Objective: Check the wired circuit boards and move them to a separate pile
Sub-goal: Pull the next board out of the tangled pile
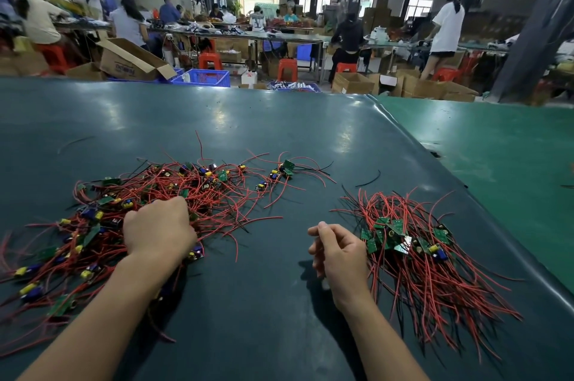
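A big tangled heap of small green circuit boards with red and black wires (130,210) spreads over the left of the dark green table mat (264,287). My left hand (158,227) lies on this heap with fingers curled down into the wires; what they grip is hidden. A tidier pile of wired boards (413,247) lies to the right, its wires fanned toward the near edge. My right hand (338,251) hovers just left of that pile, fingers loosely curled, holding nothing. A few loose boards (281,172) lie behind the heap.
A lighter green table (503,157) adjoins on the right. A stray black wire (369,180) lies between the piles. Beyond the far edge stand blue crates (202,78), cardboard boxes, red stools and people at long benches.
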`<move>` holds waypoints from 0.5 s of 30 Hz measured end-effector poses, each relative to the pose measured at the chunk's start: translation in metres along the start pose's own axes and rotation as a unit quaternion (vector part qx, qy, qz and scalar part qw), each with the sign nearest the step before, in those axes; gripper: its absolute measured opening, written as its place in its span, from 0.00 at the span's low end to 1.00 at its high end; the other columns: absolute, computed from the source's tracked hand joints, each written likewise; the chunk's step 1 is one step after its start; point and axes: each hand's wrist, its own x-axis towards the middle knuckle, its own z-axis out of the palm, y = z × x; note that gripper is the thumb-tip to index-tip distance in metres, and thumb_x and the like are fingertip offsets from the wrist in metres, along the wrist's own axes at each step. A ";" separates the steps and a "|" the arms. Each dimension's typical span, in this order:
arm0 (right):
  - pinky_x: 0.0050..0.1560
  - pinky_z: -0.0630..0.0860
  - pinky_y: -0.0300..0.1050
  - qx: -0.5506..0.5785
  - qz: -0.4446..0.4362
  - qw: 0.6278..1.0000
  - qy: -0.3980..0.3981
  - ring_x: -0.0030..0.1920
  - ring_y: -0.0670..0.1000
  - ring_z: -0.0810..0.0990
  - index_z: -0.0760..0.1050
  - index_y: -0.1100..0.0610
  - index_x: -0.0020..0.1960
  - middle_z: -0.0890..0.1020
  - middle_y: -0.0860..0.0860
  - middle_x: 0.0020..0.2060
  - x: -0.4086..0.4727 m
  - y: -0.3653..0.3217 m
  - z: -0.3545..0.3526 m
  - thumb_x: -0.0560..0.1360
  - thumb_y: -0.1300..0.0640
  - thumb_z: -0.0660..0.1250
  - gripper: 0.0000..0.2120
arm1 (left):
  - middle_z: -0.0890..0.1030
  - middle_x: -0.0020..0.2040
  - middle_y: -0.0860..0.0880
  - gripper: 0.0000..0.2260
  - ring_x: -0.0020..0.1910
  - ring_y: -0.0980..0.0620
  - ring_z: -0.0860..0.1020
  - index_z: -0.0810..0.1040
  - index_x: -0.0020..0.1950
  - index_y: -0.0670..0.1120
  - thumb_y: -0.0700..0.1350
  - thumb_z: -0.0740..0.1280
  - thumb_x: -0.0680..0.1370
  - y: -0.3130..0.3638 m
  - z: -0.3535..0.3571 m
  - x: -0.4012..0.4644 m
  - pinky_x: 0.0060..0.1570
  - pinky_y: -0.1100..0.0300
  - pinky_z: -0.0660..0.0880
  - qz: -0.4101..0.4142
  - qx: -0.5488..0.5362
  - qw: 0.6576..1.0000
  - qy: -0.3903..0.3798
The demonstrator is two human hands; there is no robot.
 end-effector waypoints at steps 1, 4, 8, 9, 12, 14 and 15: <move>0.21 0.66 0.39 0.000 0.000 1.000 0.000 0.23 0.48 0.72 0.81 0.58 0.40 0.78 0.51 0.26 0.000 0.000 0.000 0.81 0.56 0.63 0.14 | 0.80 0.41 0.51 0.07 0.42 0.47 0.77 0.77 0.52 0.51 0.48 0.68 0.74 0.000 -0.001 0.001 0.43 0.56 0.70 -0.010 -0.049 0.999 0.021; 0.21 0.65 0.39 0.001 0.001 1.000 -0.001 0.23 0.48 0.71 0.81 0.59 0.39 0.78 0.51 0.26 -0.001 -0.001 0.001 0.81 0.57 0.63 0.14 | 0.82 0.44 0.52 0.13 0.46 0.47 0.79 0.79 0.55 0.51 0.48 0.71 0.71 0.005 -0.003 -0.001 0.45 0.55 0.73 -0.016 -0.221 0.973 0.063; 0.21 0.65 0.38 0.007 0.004 1.000 -0.002 0.23 0.48 0.71 0.81 0.60 0.39 0.78 0.51 0.26 -0.002 -0.003 0.001 0.81 0.58 0.63 0.14 | 0.81 0.42 0.52 0.12 0.43 0.48 0.79 0.80 0.52 0.49 0.43 0.72 0.70 0.016 -0.011 -0.008 0.48 0.52 0.76 0.028 -0.342 0.926 0.158; 0.22 0.65 0.38 0.009 0.004 1.000 -0.002 0.23 0.48 0.71 0.80 0.60 0.39 0.77 0.51 0.26 -0.002 -0.002 0.001 0.81 0.58 0.63 0.14 | 0.81 0.43 0.52 0.11 0.44 0.47 0.80 0.80 0.52 0.49 0.42 0.72 0.70 0.018 -0.013 -0.008 0.51 0.48 0.77 0.037 -0.350 0.919 0.179; 0.21 0.64 0.37 0.017 0.006 1.000 -0.005 0.22 0.48 0.70 0.80 0.60 0.39 0.77 0.51 0.26 -0.002 -0.002 0.002 0.81 0.59 0.63 0.13 | 0.81 0.44 0.50 0.11 0.45 0.46 0.80 0.80 0.53 0.47 0.41 0.72 0.71 0.028 -0.025 -0.009 0.53 0.47 0.75 0.075 -0.346 0.902 0.246; 0.21 0.64 0.37 0.018 0.003 1.000 -0.015 0.22 0.48 0.71 0.80 0.59 0.40 0.78 0.52 0.26 -0.002 -0.002 0.001 0.81 0.58 0.64 0.13 | 0.81 0.45 0.48 0.11 0.41 0.49 0.80 0.80 0.53 0.44 0.39 0.72 0.71 0.036 -0.033 -0.011 0.47 0.51 0.77 0.125 -0.396 0.867 0.276; 0.21 0.64 0.38 0.019 0.002 0.999 -0.026 0.23 0.48 0.71 0.81 0.59 0.40 0.78 0.52 0.27 -0.002 -0.002 0.001 0.80 0.58 0.64 0.12 | 0.81 0.44 0.48 0.11 0.40 0.51 0.80 0.80 0.53 0.43 0.38 0.72 0.72 0.042 -0.037 -0.014 0.45 0.54 0.78 0.158 -0.424 0.846 0.282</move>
